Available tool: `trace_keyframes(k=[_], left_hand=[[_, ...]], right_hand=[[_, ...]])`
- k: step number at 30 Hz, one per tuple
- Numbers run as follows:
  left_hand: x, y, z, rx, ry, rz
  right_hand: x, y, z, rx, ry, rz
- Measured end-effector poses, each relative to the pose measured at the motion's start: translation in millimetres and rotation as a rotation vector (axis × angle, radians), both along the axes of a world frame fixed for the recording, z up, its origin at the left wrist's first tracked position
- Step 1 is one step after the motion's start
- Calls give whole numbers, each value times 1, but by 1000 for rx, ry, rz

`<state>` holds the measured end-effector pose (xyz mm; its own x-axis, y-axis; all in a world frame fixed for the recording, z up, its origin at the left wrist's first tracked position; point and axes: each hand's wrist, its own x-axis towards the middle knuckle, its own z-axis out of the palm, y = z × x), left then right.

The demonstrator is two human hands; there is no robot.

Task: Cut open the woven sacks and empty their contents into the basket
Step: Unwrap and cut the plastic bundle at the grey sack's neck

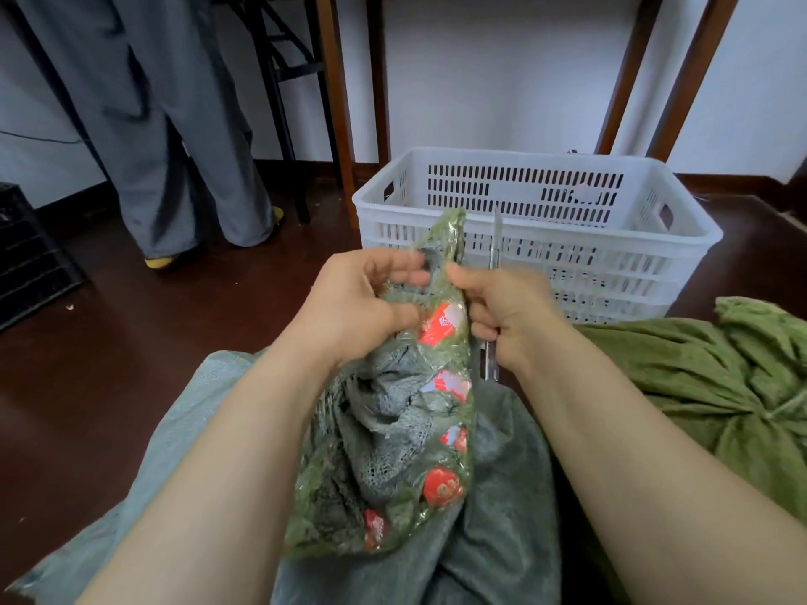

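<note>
Gripping the top of a crinkled, see-through plastic bundle [393, 430] stuffed with grey-green netting and red-labelled packets, the left hand [362, 299] had its fingers curled tightly into the wrapping, apparently to hold the neck up and taut. The right hand [502, 312] was clenched around the handle of a slim metal knife [496, 238], blade pointing straight up and away from the body, while its thumb pressed against the bundle's right edge. Keeping the blade clear like that looked like a way to free the thumb for tugging the plastic without nicking anything.

The bundle hung between both forearms, above a pale blue-grey woven sack [174, 430] spread across the dark brown floor [131, 320]. It probably came out of that sack, though this could not be told for certain. Just beyond the hands stood the white slotted plastic basket [537, 159], close enough to tip things straight in; no contents showed through its slots, though its bottom was out of sight. To the right lay a green woven sack [698, 373], its neck tied shut with cord, so it was not yet cut open.

At the far left stood another person in loose grey trousers [174, 146], beside a black crate [26, 255].
</note>
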<state>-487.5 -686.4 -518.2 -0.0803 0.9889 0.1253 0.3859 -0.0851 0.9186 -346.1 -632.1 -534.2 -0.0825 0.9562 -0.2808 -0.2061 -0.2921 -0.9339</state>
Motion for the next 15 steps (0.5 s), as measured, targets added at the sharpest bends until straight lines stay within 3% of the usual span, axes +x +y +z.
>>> trace_keyframes(k=[4,7,9,11,12,15], left_hand=[[-2,-7,24,-117,352,15],[2,-6,29,-112,486,45],[3,-6,20,-72,404,76],[-1,-3,10,-60,184,128],[-5,-1,7,-58,107,170],[-16,2,9,-32,-78,293]], right_hand=[[-4,-7,11,77,-71,98],[-10,-11,18,108,-33,164],[-11,-13,20,83,28,213],[-6,-14,18,34,65,289],[-3,-16,17,29,14,319],[1,-26,17,112,-376,408]])
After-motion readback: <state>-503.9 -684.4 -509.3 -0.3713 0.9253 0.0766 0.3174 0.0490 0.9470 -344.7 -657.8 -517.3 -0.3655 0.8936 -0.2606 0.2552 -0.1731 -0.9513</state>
